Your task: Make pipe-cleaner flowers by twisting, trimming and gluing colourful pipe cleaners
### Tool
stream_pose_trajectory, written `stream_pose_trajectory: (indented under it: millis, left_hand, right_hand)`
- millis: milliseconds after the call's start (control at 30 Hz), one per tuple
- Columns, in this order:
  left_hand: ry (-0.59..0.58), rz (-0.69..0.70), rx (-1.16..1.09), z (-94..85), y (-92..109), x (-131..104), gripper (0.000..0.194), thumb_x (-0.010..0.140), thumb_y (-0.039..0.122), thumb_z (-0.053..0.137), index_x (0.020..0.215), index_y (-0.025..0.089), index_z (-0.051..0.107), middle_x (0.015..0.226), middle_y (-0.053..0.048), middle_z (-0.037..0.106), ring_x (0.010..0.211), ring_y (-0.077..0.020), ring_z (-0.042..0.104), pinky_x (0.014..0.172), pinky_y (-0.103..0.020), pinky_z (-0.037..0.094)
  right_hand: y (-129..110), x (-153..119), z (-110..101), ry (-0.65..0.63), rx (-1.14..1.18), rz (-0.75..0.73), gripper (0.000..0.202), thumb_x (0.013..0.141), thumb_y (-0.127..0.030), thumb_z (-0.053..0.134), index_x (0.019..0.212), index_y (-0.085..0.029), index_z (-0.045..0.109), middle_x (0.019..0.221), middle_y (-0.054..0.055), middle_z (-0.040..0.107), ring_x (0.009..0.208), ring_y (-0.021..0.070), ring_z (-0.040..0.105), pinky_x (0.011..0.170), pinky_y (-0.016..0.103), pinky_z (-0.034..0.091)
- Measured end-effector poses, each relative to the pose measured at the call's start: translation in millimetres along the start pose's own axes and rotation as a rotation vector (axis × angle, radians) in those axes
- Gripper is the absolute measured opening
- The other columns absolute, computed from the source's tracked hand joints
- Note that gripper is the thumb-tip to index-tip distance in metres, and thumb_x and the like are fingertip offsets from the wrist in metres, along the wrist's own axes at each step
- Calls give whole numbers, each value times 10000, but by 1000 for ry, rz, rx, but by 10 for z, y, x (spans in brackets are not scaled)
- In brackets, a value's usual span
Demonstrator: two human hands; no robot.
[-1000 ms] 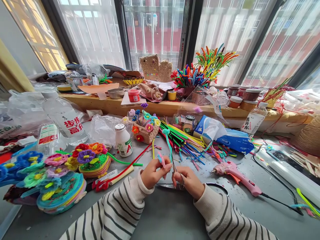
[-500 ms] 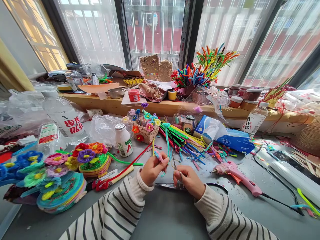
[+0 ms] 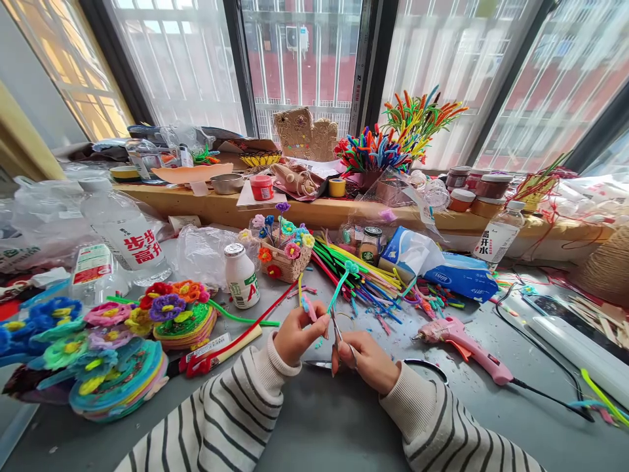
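Note:
My left hand (image 3: 297,331) pinches a small pink pipe-cleaner piece (image 3: 308,307) and the lower end of a teal pipe-cleaner stem (image 3: 339,287), whose curled flower-like tip leans up and to the right. My right hand (image 3: 368,357) grips thin metal tweezers (image 3: 337,334) whose tips meet the stem close to my left fingers. Both hands hover just above the grey table (image 3: 324,426). A pair of scissors (image 3: 319,364) lies flat under them.
A pink glue gun (image 3: 459,341) with its cord lies to the right. A heap of coloured pipe cleaners (image 3: 366,278) and a small flower basket (image 3: 285,252) sit behind my hands. Finished flower coasters (image 3: 118,354), bottles (image 3: 128,229) and plastic bags crowd the left.
The teal stem has tipped from nearly upright to leaning right. The tweezers have turned and moved closer to my left fingers. Both hands stay in about the same place.

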State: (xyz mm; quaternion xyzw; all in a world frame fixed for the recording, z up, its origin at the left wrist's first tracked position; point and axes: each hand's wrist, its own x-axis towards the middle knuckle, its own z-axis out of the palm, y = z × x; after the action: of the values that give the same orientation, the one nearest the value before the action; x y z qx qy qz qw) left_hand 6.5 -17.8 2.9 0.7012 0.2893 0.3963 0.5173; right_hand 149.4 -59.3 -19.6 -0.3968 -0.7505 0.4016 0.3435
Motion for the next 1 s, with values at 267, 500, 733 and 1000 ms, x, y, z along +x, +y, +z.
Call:
stream_pose_trajectory:
  millis: [267,500,733,1000]
  left_hand:
    - [6,-36,36,8,-13,13,184,683,261,428,541,155,379,488,44,382,474,-77,388,493,-220,326]
    - [-84,-60,88,23,-18,-17,163,667,231,429,538,156,363,482,54,365,466,-69,372,490,-211,318]
    - [-96,-38,122,20,6,-19,168,667,215,427,526,156,358,486,51,357,476,-69,354,498,-212,315]
    - [-44,-61,49,-20,-32,-8,188,683,269,423,550,165,342,477,56,356,462,-72,378,489,-218,324]
  right_hand:
    - [22,-1,6,-1,58,15,623,735,-567,161,556,-136,574,468,-25,349,456,80,334,456,204,263]
    - [21,2,6,49,102,-1,636,723,-581,176,511,-125,565,436,-30,319,434,75,311,435,204,243]
    - [3,-3,-19,92,98,10,579,727,-549,261,479,-111,547,406,-44,286,409,62,281,424,199,223]
    - [-19,22,-27,176,43,71,511,690,-526,372,381,-129,465,373,-36,344,396,62,317,423,191,253]
